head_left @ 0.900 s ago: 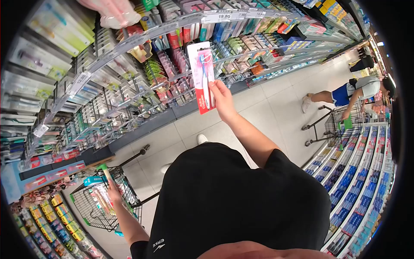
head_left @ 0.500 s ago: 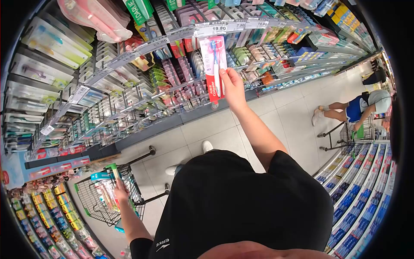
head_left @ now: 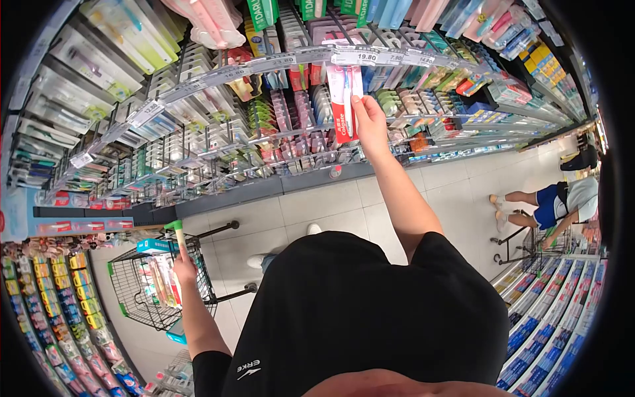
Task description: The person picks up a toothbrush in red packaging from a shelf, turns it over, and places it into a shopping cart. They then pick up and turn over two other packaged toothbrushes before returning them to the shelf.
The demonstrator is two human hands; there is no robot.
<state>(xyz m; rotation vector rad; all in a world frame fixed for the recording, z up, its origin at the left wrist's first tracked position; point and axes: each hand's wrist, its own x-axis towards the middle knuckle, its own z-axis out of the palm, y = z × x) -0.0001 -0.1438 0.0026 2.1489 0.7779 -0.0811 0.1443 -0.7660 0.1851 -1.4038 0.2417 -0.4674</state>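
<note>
Head view: the right hand [head_left: 372, 126] pinches the Colgate toothbrush pack [head_left: 343, 118] by its edge. Pack lies toward ten o'clock of that hand, long axis near twelve-to-six, upper end at the price rail [head_left: 284, 60]. Left hand [head_left: 186, 269], farther off, grips the cart handle [head_left: 180, 239].

Shop aisle with price-tagged shelves [head_left: 218, 76]

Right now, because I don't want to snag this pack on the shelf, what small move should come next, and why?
Probably ease the Colgate pack slightly away from the price rail with the right hand: its upper end meets the rail in view, though whether they touch can't be told.
</note>
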